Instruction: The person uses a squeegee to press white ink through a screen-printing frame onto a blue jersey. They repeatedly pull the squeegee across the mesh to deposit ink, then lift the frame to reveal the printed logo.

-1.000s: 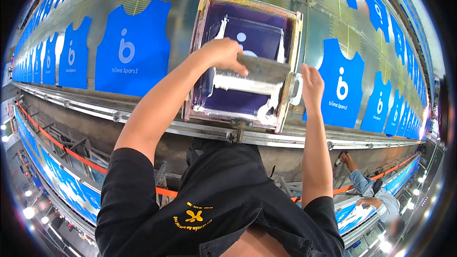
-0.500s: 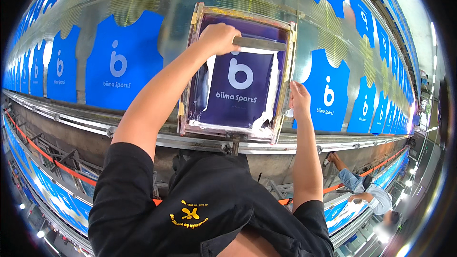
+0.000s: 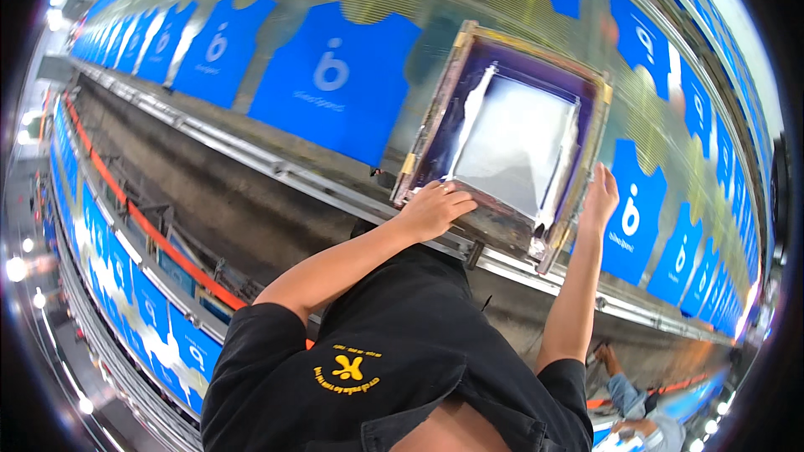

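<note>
A screen-printing frame (image 3: 605,109) with a worn wooden rim and purple mesh lies tilted in view on the long printing table. Its middle window (image 3: 515,138) looks pale and whitish, with white ink streaked along both sides. At the frame's near end, my left hand (image 3: 435,211) is closed on a squeegee (image 3: 502,219), a dark, stained bar lying across the mesh. My right hand (image 3: 600,195) grips the frame's right side, its fingers partly hidden. Left of the frame lies a blue shirt panel (image 3: 322,109) with a white print; another blue panel (image 3: 630,230) lies to the right.
Rows of printed blue panels (image 3: 222,50) run along the table in both directions. A metal rail (image 3: 285,169) edges its near side. Behind me stands another table with blue panels (image 3: 159,318) and an orange bar (image 3: 167,234). A person (image 3: 641,418) works at lower right.
My left hand has drawn the squeegee from the frame's far end to its near end. The window has turned from purple with a white design to whitish. My view has tilted.
</note>
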`<control>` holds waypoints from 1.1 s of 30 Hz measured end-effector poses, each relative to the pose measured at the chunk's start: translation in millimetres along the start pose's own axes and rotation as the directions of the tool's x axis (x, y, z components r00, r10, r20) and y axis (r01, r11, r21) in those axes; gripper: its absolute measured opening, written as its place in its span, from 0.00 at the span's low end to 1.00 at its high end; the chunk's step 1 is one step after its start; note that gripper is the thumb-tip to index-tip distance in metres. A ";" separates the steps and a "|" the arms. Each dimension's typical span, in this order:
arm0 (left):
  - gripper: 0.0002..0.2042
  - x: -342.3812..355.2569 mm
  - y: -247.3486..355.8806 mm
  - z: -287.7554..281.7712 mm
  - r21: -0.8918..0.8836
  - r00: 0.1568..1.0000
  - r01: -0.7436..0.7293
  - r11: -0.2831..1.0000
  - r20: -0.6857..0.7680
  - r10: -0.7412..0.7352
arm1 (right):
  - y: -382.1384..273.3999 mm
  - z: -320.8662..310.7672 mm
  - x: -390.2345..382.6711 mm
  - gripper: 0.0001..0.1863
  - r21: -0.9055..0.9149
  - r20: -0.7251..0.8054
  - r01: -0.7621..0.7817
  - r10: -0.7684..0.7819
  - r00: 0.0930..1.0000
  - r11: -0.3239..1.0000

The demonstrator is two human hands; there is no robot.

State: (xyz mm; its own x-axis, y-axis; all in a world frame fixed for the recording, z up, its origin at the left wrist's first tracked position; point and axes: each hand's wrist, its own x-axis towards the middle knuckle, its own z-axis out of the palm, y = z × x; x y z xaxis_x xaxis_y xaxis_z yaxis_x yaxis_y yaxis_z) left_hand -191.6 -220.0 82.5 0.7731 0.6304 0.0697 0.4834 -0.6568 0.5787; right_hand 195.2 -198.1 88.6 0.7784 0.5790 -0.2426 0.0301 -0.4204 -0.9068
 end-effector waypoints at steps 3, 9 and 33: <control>0.29 -3.8 -0.8 -9.8 -0.028 0.997 0.074 0.997 0.041 -0.072 | 13.3 1.7 -12.5 0.19 -0.002 0.043 -0.008 0.008 0.999 1.000; 0.29 16.8 23.1 25.1 -0.078 0.989 0.091 0.993 0.121 -0.081 | 81.8 -19.4 2.3 0.17 -0.045 -0.036 -0.036 0.035 0.999 0.998; 0.16 397.8 -31.8 14.8 0.229 0.956 0.109 0.967 0.243 -0.165 | 116.2 -75.7 139.3 0.14 -0.037 0.078 -0.024 0.026 0.997 0.999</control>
State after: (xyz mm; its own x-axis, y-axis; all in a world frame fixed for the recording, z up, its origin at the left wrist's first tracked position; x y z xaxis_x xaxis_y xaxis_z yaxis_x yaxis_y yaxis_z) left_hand 106.6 45.6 79.8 0.7590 0.6106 -0.2261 0.6457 -0.6613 0.3818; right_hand 354.5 -219.2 -24.5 0.7279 0.6202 -0.2925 0.0346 -0.4592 -0.8876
